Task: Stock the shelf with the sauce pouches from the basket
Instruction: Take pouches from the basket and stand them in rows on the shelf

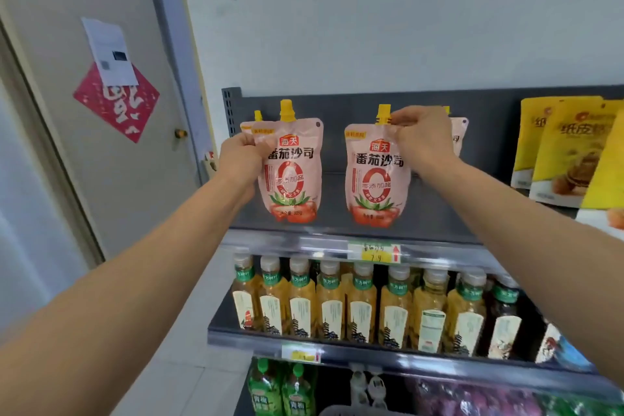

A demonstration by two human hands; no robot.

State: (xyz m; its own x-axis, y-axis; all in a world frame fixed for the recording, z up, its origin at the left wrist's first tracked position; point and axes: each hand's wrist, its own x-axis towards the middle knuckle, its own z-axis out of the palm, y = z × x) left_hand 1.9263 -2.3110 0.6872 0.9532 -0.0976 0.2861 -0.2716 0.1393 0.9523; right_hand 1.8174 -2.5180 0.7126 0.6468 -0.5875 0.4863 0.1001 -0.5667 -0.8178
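Observation:
Two pink tomato-sauce pouches with yellow spout caps hang over the dark grey top shelf [337,223]. My left hand [241,154] grips the left pouch [291,172] by its upper left corner. My right hand [420,137] pinches the right pouch [373,179] at its top, just beside the spout. Behind the left pouch stands another pouch [248,127], mostly hidden. A further pouch [458,135] peeks out behind my right hand. The basket's rim [347,410] barely shows at the bottom edge.
Yellow snack bags [564,152] fill the top shelf's right end. Below, a row of amber tea bottles [337,304] lines the second shelf, with green bottles [280,388] under it. A door [84,111] with a red paper decoration stands at the left.

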